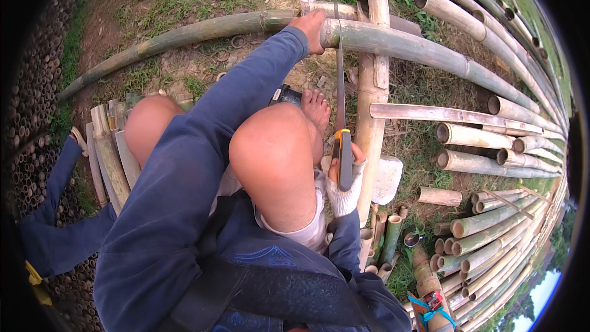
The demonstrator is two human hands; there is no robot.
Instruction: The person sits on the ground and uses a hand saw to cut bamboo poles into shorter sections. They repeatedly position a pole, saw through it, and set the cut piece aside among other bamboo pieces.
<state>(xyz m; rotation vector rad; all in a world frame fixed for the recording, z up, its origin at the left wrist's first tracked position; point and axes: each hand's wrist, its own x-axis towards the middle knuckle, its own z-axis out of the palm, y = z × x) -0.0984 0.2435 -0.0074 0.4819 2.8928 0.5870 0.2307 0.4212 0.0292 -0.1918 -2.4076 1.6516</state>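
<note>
outstretched left hand (310, 27) pins bamboo pole (393, 46); gloved right hand (344, 187) clasps saw (341, 117).

The saw (340, 95) has a thin, straight metal blade and a handle in yellow and black. The right hand (344, 184), in a white glove, is closed around the handle near the knee. The blade points away from the person and its far part lies across the bamboo pole (393, 46).

The bamboo pole is long, green-grey and round, with a cut, hollow near end. It lies almost level on an upright bamboo post (372, 80) and runs off to the right. The bare left hand (309, 27) presses on the near end of the pole, just beside the blade.
</note>
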